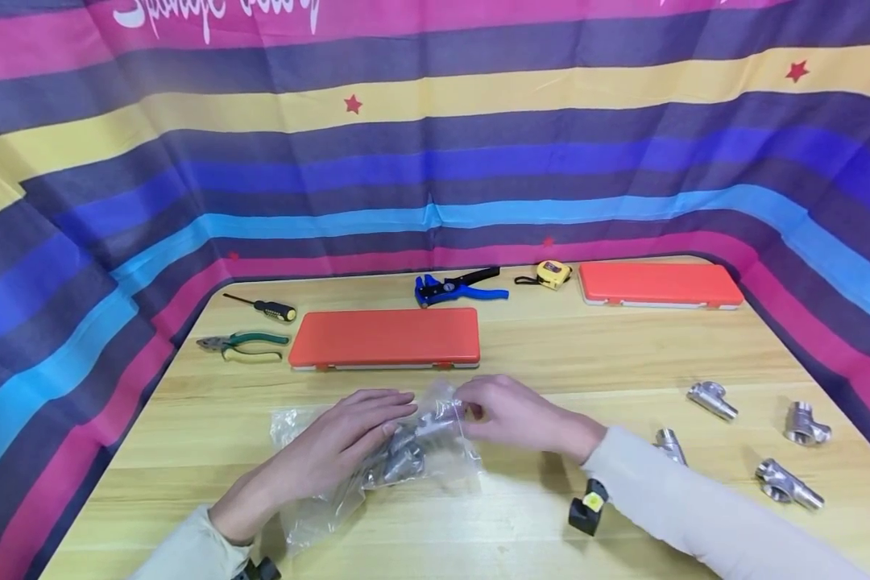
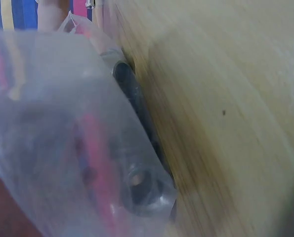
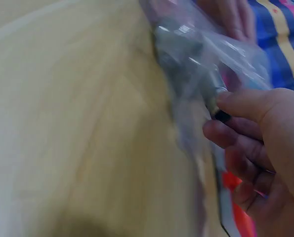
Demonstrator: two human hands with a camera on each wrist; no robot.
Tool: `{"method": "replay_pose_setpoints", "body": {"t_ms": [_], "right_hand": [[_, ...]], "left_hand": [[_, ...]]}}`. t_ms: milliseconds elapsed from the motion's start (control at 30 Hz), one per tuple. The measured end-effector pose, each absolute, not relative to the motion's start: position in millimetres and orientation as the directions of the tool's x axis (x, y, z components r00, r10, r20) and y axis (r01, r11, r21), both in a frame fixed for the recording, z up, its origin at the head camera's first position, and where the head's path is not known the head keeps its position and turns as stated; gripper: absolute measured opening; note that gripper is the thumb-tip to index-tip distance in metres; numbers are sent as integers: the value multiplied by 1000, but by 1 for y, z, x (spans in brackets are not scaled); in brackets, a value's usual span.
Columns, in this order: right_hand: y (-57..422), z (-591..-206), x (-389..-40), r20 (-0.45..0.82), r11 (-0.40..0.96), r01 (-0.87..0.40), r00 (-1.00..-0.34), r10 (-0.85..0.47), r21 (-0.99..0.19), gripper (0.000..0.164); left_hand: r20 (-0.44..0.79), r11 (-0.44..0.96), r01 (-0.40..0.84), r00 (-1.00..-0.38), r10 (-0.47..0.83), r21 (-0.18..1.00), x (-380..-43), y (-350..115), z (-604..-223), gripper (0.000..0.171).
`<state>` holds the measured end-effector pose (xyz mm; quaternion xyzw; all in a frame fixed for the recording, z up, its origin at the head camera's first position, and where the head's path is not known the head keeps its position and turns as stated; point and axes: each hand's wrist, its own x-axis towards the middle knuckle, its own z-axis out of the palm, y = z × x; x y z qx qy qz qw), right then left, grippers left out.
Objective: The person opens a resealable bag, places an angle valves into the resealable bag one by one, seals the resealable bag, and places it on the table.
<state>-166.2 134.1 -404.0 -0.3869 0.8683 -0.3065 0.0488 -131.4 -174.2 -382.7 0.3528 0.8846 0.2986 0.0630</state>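
A clear plastic bag (image 1: 308,511) lies mid-table with several shiny metal pipe fittings (image 1: 404,459) inside. My left hand (image 1: 348,439) rests over the bag, its fingers nearly straight. At the bag's right end, my right hand (image 1: 511,411) pinches the end of a pipe fitting (image 3: 215,88) between thumb and index finger. Part of that fitting is still within the plastic. The left wrist view is mostly filled by the blurred bag, with a fitting's round opening showing through. Loose tee-shaped fittings (image 1: 712,400) lie to the right, one partly hidden by my right sleeve.
Behind the bag sits a red case (image 1: 386,337); another red case (image 1: 660,284) is at the back right. Pliers (image 1: 246,345), a screwdriver (image 1: 264,307), a blue wire stripper (image 1: 460,287) and a yellow tape measure (image 1: 551,275) lie towards the back. Striped cloth (image 1: 435,177) surrounds the table.
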Motion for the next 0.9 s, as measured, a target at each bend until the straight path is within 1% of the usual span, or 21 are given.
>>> {"method": "replay_pose_setpoints", "body": {"t_ms": [100,267,367,467,567,700,767,900], "right_hand": [[118,-409,-167,163,505,-635,-702,-694,-585,15],[96,-417,-167,170,464,-591,-719,-674,-660,22],[90,-417,-164,135,443,-557,-716,-685,-703,27],[94,-413,-163,107,447,-542,-712,-694,-712,29],[112,-405,-166,101,472,-534,-730,-676,-701,22],[153,-397,-168,97,517,-499,-778,-621,-695,19],[180,-395,-166,98,548,-479,-807,-583,-686,22],[236,-391,-159,88,642,-408,-878,-470,-650,23]], "left_hand": [[105,575,587,-746,657,570,-131,-175,-383,39],[120,581,588,-753,646,563,-131,-177,-384,39],[130,579,598,-749,649,555,-131,-177,-385,39],[138,579,604,-748,649,548,-130,-177,-385,39],[144,584,605,-751,645,541,-130,-177,-384,39],[141,583,608,-748,649,540,-130,-178,-384,38],[133,583,608,-745,654,539,-131,-178,-384,39],[96,593,582,-754,650,557,-132,-179,-383,39]]}}
